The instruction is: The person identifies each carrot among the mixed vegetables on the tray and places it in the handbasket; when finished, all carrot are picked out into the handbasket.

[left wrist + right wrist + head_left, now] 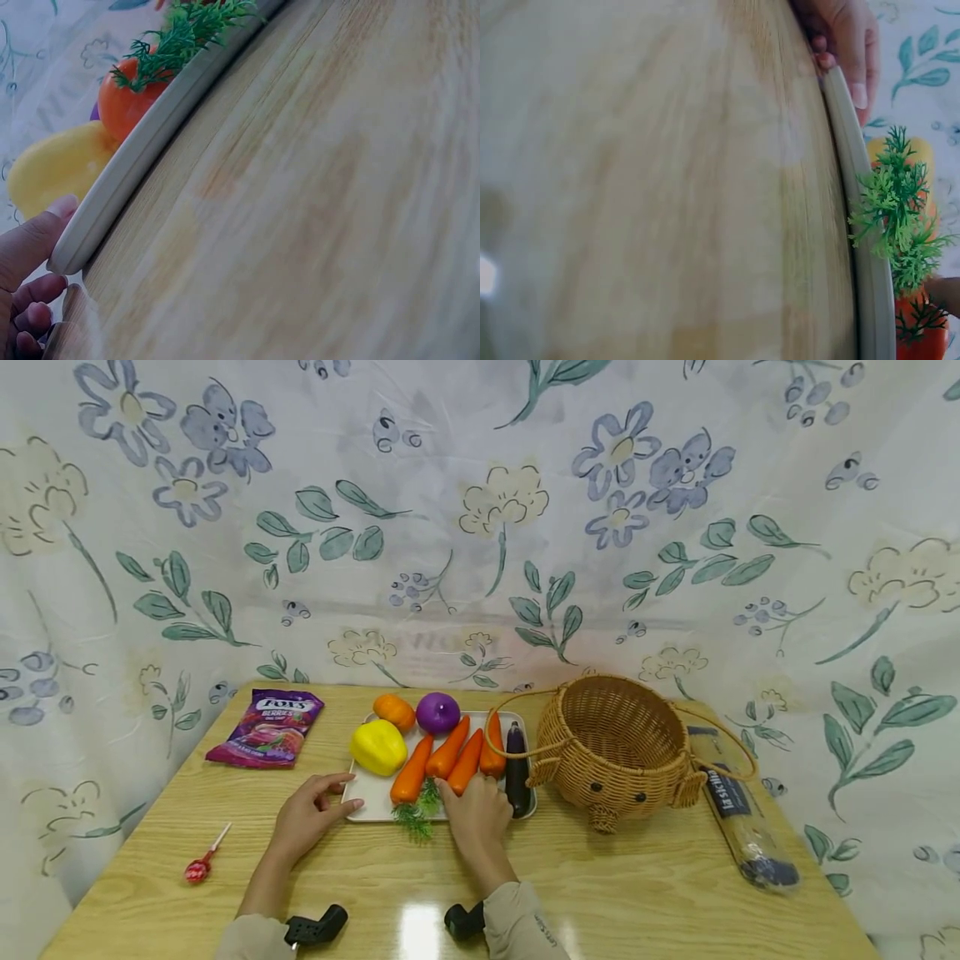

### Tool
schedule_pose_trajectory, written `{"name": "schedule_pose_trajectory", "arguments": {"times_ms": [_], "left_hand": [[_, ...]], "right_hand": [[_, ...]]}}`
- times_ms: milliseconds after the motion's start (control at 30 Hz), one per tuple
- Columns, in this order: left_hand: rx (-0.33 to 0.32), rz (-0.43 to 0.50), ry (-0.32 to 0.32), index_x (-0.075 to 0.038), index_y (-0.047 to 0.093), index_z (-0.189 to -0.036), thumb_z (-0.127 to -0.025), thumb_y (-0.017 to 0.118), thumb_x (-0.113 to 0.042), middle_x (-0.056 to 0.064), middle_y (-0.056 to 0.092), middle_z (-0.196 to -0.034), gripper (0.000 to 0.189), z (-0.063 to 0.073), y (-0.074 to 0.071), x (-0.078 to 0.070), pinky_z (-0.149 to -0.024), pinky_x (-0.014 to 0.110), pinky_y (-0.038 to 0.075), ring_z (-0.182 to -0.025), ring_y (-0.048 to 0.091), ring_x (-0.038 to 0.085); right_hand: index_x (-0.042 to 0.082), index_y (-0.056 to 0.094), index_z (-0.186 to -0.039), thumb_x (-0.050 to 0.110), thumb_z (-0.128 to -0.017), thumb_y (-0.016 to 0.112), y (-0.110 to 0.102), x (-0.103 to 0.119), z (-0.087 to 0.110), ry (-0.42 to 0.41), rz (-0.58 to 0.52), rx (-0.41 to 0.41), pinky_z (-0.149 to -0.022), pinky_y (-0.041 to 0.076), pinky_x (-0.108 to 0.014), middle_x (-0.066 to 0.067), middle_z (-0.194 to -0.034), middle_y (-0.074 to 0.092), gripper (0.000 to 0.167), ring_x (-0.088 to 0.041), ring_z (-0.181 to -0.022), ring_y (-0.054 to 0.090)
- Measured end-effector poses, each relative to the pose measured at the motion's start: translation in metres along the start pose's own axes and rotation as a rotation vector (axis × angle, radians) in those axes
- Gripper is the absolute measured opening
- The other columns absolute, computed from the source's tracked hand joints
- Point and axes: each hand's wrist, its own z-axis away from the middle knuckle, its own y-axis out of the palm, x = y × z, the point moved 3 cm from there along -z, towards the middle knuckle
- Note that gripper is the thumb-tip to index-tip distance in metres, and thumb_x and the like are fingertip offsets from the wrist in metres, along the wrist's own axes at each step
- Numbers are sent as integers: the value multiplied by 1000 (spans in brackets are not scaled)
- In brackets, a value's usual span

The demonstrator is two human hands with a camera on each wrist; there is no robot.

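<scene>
A white tray [369,811] lies on the table, its front left corner held by my left hand [306,818]. In the left wrist view the thumb [63,206] presses on the rim, with the other fingers curled outside it. My right hand [482,818] reaches over the tray's front edge and grips an orange carrot [467,763] by its thick end, thumb on one side and fingers on the other. Part of that carrot is hidden under the hand. Several more carrots [412,772] lie beside it, with green tops [900,217] hanging over the rim.
The tray also bears a yellow vegetable [378,747], an orange pumpkin [394,712], a purple onion [438,713] and an eggplant [517,772]. A wicker basket [611,777] stands right, before a pasta packet [738,818]. Left are a candy bag [267,729] and a lollipop [198,870].
</scene>
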Motion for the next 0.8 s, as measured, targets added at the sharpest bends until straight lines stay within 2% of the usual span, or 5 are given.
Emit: {"name": "schedule_pose_trajectory", "arguments": {"times_ms": [333, 567, 667, 800], "left_hand": [[-11, 5, 9, -15, 68, -124, -86, 77, -36, 5, 59, -99, 44, 1, 0, -2, -63, 25, 35, -71, 43, 9], [-16, 15, 6, -15, 68, -124, -86, 77, -37, 5, 60, -100, 44, 2, -1, -1, -63, 25, 35, -71, 44, 9], [-10, 16, 0, -15, 68, -124, -86, 77, -37, 5, 60, -100, 44, 1, 0, 0, -63, 25, 35, -71, 44, 9], [-7, 13, -5, -15, 68, -124, -86, 77, -38, 4, 59, -100, 45, 1, 1, 2, -63, 24, 35, -72, 45, 10]], "right_hand": [[5, 62, -64, 61, -78, 76, 3, -1, 0, -16, 30, 7, -44, 40, -38, -7, -64, 55, 59, -28, -52, 57], [4, 63, -67, 54, -78, 78, 3, -1, 3, -15, 52, -25, -46, 43, -40, -8, -67, 58, 53, -30, -54, 59], [5, 61, -65, 49, -77, 80, 1, -3, 3, -9, 27, -39, -46, 43, -41, -9, -67, 58, 49, -31, -54, 59], [7, 59, -64, 42, -77, 79, 0, -6, 3, 10, -63, -43, -49, 45, -43, -9, -67, 57, 43, -32, -55, 59]]}}
